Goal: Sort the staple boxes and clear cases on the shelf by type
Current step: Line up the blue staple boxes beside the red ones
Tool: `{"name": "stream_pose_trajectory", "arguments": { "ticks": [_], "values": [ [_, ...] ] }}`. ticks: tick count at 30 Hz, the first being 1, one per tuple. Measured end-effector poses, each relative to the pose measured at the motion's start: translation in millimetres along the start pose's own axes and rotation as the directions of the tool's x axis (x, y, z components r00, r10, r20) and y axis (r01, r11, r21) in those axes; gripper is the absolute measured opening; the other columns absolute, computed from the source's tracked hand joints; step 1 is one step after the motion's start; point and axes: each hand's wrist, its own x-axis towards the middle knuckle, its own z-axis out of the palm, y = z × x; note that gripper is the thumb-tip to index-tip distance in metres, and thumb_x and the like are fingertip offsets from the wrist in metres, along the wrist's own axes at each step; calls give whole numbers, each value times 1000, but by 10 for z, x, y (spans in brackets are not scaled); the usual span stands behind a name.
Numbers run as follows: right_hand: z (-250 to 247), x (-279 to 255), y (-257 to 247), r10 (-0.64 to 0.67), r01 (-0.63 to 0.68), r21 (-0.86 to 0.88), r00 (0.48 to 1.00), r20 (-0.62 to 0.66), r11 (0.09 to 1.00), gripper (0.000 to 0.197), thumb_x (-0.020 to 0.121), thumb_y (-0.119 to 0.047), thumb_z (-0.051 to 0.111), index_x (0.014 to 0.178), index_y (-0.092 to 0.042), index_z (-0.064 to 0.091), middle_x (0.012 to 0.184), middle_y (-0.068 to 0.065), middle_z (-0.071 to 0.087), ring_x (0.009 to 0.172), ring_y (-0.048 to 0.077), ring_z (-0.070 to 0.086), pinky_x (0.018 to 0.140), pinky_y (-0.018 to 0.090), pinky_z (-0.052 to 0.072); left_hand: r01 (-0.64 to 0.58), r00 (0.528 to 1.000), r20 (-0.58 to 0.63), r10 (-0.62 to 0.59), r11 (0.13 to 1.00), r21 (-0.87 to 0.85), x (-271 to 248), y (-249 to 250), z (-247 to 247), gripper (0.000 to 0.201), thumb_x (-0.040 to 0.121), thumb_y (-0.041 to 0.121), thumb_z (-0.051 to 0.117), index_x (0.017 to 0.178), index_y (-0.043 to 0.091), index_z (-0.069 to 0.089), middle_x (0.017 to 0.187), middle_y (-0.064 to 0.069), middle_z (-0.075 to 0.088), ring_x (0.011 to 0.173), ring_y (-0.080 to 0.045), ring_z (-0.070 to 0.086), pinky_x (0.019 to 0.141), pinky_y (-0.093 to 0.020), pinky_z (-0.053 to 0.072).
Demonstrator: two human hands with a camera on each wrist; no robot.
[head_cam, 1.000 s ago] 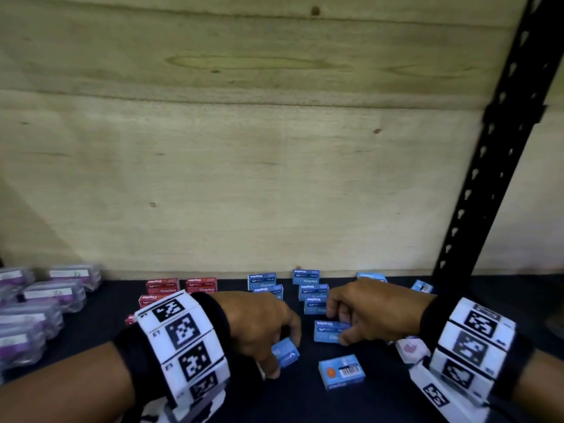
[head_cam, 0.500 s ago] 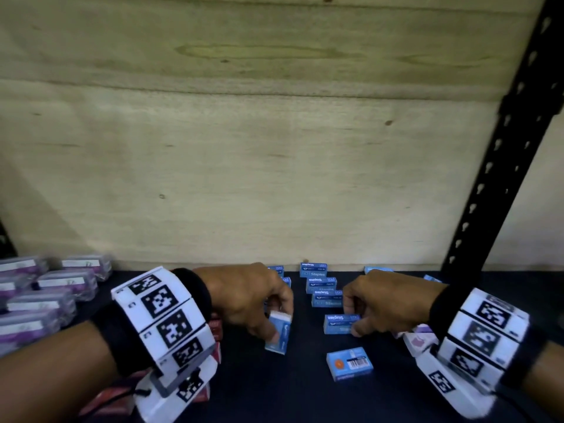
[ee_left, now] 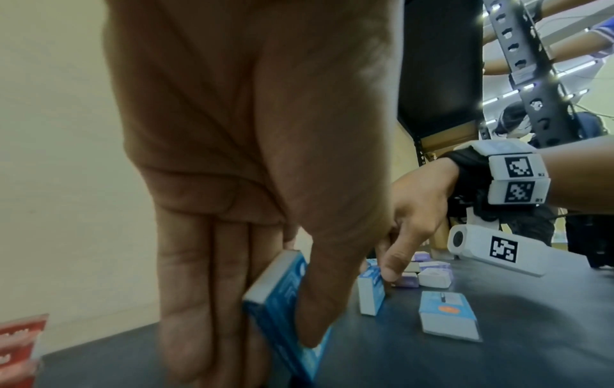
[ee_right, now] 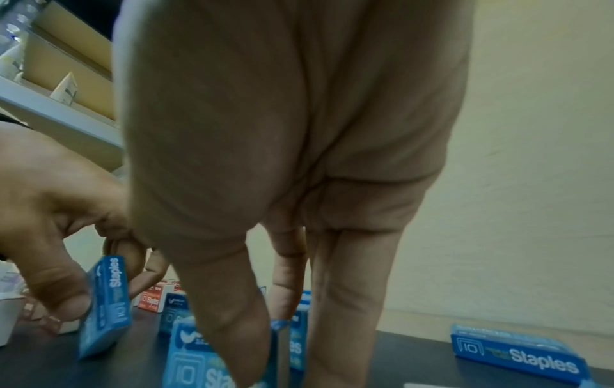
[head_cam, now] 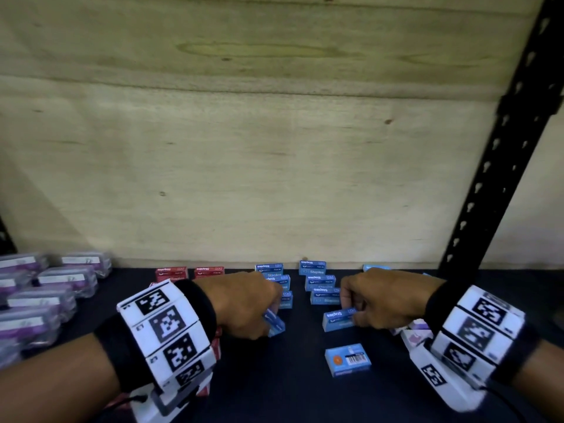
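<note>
My left hand (head_cam: 268,322) grips a tilted blue staple box (head_cam: 276,324), thumb on one face and fingers on the other (ee_left: 282,302). It hovers in front of a column of blue staple boxes (head_cam: 283,282). My right hand (head_cam: 351,315) pinches another blue staple box (head_cam: 337,320) that stands on edge on the dark shelf (head_cam: 299,386), in front of a second blue column (head_cam: 320,282). One blue box (head_cam: 348,360) lies flat, barcode up, nearer to me. Red staple boxes (head_cam: 171,272) sit behind my left wrist. Clear cases (head_cam: 52,288) are grouped at the far left.
A wooden back panel (head_cam: 244,163) closes the shelf behind the boxes. A black perforated upright (head_cam: 500,148) stands at the right. Small white and purple items (head_cam: 416,331) lie under my right wrist. Another blue box (ee_right: 515,351) lies to the right of my right hand.
My left hand has lifted its blue box off the shelf, tilted it on edge and carried it back toward the blue column. My right hand has stayed on its box.
</note>
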Motion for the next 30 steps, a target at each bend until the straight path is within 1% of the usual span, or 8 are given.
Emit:
{"name": "stream_pose_trajectory", "arguments": {
  "ticks": [4,7,9,13,18,23,27,30],
  "values": [
    [15,12,10,3,-3,10,1000,-18,1000,18,94,-37,61,108,-30,52,99,-10,62,74,3,52,67,20,41,54,998,21,-55,997,60,-29,-10,16,16,94,31,57,107,28,50,94,5,50,82,-17,51,69,-29,38],
    [17,33,6,13,-13,17,1000,-19,1000,19,93,-41,62,105,-31,51,95,-12,60,84,9,56,78,26,46,79,996,31,-83,991,113,-37,11,-2,20,96,33,55,114,27,50,97,2,50,84,-19,50,70,-29,36],
    [17,49,-5,16,-16,12,1000,-18,1000,19,93,-41,63,104,-31,51,93,-13,59,85,10,56,79,27,46,105,991,68,-116,984,146,-38,34,-2,24,98,34,50,121,29,47,104,-3,54,88,-22,52,72,-32,37],
    [16,61,-11,12,-12,-11,1000,-26,1000,20,92,-40,64,105,-29,53,91,-12,56,85,12,55,78,28,45,123,985,99,-143,976,179,-23,86,9,25,100,37,43,124,33,41,106,-4,53,85,-21,49,74,-36,40],
    [13,56,-14,10,-10,-15,1000,-19,1000,20,91,-40,65,101,-30,52,90,-13,57,82,11,54,75,27,42,98,994,34,-109,971,219,21,109,-34,26,96,45,51,120,35,48,116,2,58,89,-19,49,74,-33,37],
    [31,57,-11,7,-7,-29,1000,-17,1000,19,91,-40,65,99,-30,51,97,-8,62,86,14,58,76,28,45,60,997,-64,-52,990,129,47,136,-28,26,95,47,54,119,39,55,115,6,60,97,-17,53,77,-33,40],
    [29,59,-10,12,-12,-13,1000,-9,1000,19,91,-40,66,99,-30,52,97,-8,62,87,13,59,76,28,46,69,998,3,-70,986,152,61,199,29,28,100,42,46,125,30,47,120,0,58,103,-23,54,80,-34,39],
    [31,56,-7,13,-13,-7,1000,-9,1000,20,91,-40,66,100,-30,52,98,-8,62,87,13,58,74,27,45,94,995,3,-96,972,216,65,212,36,30,101,39,45,127,24,45,124,-5,58,110,-28,56,81,-35,39]
  ]
}}
